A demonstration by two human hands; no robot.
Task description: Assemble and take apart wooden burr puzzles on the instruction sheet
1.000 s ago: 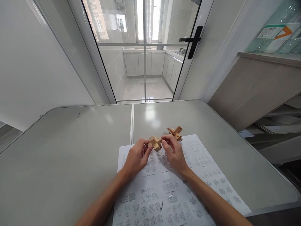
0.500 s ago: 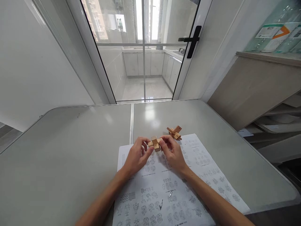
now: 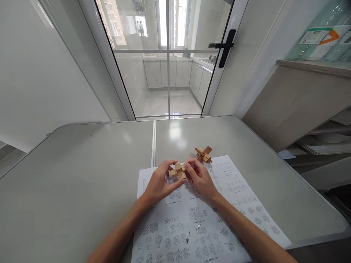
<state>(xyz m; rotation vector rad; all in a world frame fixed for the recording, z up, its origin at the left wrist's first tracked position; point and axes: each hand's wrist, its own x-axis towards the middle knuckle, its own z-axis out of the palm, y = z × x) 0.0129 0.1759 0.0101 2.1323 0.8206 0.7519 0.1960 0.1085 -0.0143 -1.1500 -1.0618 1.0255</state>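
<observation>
A light wooden burr puzzle (image 3: 178,170), made of crossed blocks, is held between my hands above the paper. My left hand (image 3: 162,182) grips it from the left, thumb along its near side and fingers behind. On the right end, the thumb and fingers of my right hand (image 3: 199,178) pinch a block; their tips partly hide it. Just beyond my right hand, a second, darker wooden puzzle (image 3: 204,155) lies at the top edge of the printed sheet (image 3: 241,219). Small line diagrams cover that sheet under my forearms.
The grey table (image 3: 82,182) has a pale seam (image 3: 154,144) running away from me. A glass door (image 3: 153,73) with a black handle (image 3: 225,47) stands past its far edge. At right, a shelf (image 3: 309,65) carries plastic bottles (image 3: 318,42).
My left thumb has stretched further right along the puzzle's near side, and the puzzle has tilted and shifted slightly left. My right fingers have closed round its right end. The second puzzle stays put.
</observation>
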